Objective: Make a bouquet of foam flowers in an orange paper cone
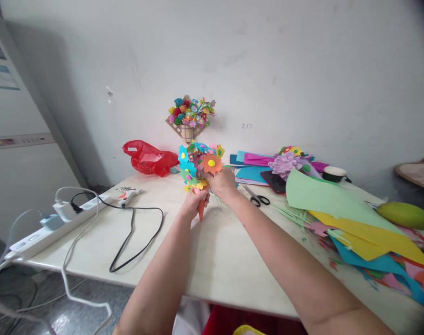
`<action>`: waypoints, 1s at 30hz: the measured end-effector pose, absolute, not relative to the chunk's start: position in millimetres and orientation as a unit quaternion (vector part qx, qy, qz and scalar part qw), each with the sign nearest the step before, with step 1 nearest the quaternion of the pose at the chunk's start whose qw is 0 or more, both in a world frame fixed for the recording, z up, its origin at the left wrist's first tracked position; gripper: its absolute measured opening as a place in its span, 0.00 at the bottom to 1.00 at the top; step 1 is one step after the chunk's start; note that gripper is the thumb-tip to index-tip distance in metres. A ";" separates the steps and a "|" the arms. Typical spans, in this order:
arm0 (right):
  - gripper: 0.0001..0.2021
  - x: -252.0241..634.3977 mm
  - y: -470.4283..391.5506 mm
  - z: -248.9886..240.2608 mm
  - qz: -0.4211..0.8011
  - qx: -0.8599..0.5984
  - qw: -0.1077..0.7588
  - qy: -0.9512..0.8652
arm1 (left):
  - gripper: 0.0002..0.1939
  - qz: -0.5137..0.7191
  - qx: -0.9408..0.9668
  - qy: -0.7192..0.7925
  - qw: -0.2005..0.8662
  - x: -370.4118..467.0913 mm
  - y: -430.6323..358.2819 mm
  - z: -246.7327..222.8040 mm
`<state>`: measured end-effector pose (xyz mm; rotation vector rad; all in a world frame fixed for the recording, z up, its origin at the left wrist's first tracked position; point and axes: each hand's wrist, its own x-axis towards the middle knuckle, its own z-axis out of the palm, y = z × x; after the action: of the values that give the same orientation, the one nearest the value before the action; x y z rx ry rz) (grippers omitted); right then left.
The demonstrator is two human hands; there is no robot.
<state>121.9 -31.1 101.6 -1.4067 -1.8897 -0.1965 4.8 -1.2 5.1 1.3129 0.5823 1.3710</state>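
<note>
A bouquet of colourful foam flowers (186, 168) stands upright over the middle of the table, blue, orange and yellow blooms above an orange cone (201, 209). Wrapped round the top of that cone is my left hand (194, 203), closed on it just below the flowers. My right hand (223, 183) reaches in from the right, against the underside of the large orange flower (212, 163). Its fingertips are hidden among the blooms, so what they hold cannot be made out.
Black-handled scissors (260, 200) lie right of the bouquet. A glue gun (130, 197) with a looping black cord and a white power strip (34, 242) are at left. Foam sheets (341, 200) and scraps cover the right side; a red bag (149, 160) sits at the back.
</note>
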 end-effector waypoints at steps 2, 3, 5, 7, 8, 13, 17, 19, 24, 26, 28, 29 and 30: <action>0.19 121.4 -29.7 100.2 -0.074 -0.556 0.375 -0.739 | 0.21 0.575 0.551 0.254 0.549 5.0 -1.4 5.2; 0.19 121.2 -29.3 99.5 -0.072 -0.557 0.373 -0.739 | 0.21 0.576 0.549 0.257 0.549 5.1 -1.5 5.3; 0.19 121.4 -29.3 98.3 -0.069 -0.557 0.372 -0.739 | 0.21 0.578 0.545 0.260 0.550 5.3 -2.1 5.9; 0.18 122.1 -30.1 97.7 -0.069 -0.561 0.372 -0.737 | 0.21 0.577 0.546 0.257 0.550 5.5 -3.1 6.9; 0.17 122.4 -30.6 97.7 -0.069 -0.565 0.372 -0.733 | 0.22 0.576 0.548 0.256 0.550 5.6 -3.7 7.6; 0.15 123.4 -32.0 101.0 -0.048 -0.572 0.380 -0.725 | 0.21 0.573 0.549 0.256 0.552 5.8 -6.8 10.7; 0.15 123.6 -32.7 104.2 -0.034 -0.566 0.381 -0.730 | 0.21 0.569 0.548 0.261 0.555 5.7 -7.4 11.6; 0.15 123.5 -33.1 104.9 -0.032 -0.567 0.373 -0.734 | 0.21 0.569 0.546 0.262 0.556 5.9 -7.7 12.1; 0.15 122.2 -32.9 104.9 -0.030 -0.573 0.356 -0.738 | 0.22 0.573 0.538 0.267 0.557 6.4 -7.3 12.6; 0.15 121.8 -33.2 105.0 -0.029 -0.569 0.355 -0.741 | 0.22 0.573 0.541 0.266 0.555 6.2 -6.2 11.7; 0.16 121.9 -34.0 105.3 -0.026 -0.575 0.351 -0.739 | 0.21 0.575 0.544 0.265 0.551 5.8 -4.8 10.7; 0.16 122.0 -34.4 105.5 -0.024 -0.580 0.347 -0.737 | 0.21 0.575 0.545 0.265 0.549 5.6 -4.3 10.2; 0.16 122.3 -34.8 105.8 -0.023 -0.584 0.345 -0.735 | 0.21 0.575 0.547 0.265 0.547 5.4 -3.8 9.9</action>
<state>122.3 -34.8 105.8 -1.5160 -1.9084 -0.0604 5.4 -3.8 9.9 1.2972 0.6290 1.3622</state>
